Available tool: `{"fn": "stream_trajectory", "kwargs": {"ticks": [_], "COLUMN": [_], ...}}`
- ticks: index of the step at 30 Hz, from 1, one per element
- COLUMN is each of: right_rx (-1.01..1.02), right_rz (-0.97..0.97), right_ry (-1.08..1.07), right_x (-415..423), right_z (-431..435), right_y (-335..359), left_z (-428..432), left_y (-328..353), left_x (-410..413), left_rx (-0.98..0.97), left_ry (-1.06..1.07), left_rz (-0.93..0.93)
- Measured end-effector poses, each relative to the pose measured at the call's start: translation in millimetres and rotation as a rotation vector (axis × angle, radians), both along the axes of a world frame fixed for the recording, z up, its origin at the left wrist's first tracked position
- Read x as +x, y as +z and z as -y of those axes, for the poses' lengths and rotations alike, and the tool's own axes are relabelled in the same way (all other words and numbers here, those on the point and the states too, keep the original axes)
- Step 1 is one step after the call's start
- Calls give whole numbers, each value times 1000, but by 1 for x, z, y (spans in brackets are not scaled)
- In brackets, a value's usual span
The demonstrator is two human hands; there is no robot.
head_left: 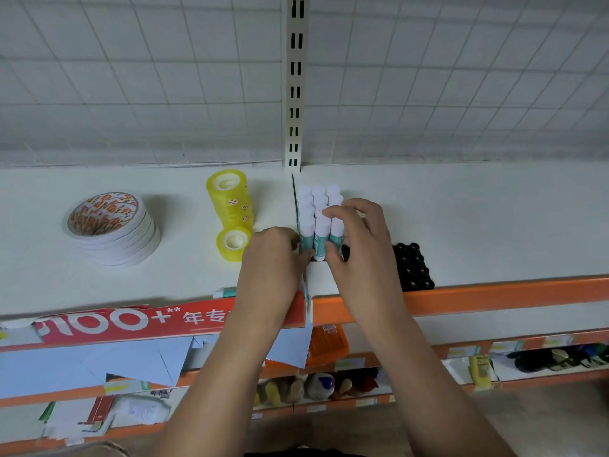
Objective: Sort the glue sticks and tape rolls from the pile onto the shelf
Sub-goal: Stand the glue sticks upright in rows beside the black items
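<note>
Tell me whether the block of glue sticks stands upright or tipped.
Upright: the glue sticks stand in tidy rows, white caps up, bases on the shelf.

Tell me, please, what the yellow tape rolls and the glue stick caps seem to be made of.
Yellow tape rolls: likely translucent plastic film, glossy; highlights shine on them. Glue stick caps: probably smooth white plastic, fairly matte, evenly coloured.

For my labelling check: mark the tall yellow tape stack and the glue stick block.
tall yellow tape stack (234, 206): head view, side of the stack.
glue stick block (318, 196): head view, white caps.
</note>
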State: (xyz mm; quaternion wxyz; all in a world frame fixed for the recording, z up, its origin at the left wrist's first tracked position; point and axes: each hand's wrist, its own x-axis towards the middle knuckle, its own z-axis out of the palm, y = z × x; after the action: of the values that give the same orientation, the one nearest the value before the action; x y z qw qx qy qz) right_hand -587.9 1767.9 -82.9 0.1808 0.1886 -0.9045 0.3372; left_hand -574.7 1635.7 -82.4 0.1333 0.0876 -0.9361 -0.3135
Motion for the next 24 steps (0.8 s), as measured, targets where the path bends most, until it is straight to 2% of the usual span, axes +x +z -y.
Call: {"fn": "stream_trajectory", "kwargs": {"ticks": [10,16,24], "right_rx": [-61,-64,-14], "right_rz": [57,72,91], "right_ry": [65,52,98], "right_x": [-52,-76,-77], "right_z": [16,24,17], "right_y": [5,6,11], "left_z": [12,12,19], "left_y": [-1,2,10], "left_x": [-44,-68,-57], "left_rx": [19,-50,-61], "left_ry": [32,61,54], "left_rz": [72,67,81]}}
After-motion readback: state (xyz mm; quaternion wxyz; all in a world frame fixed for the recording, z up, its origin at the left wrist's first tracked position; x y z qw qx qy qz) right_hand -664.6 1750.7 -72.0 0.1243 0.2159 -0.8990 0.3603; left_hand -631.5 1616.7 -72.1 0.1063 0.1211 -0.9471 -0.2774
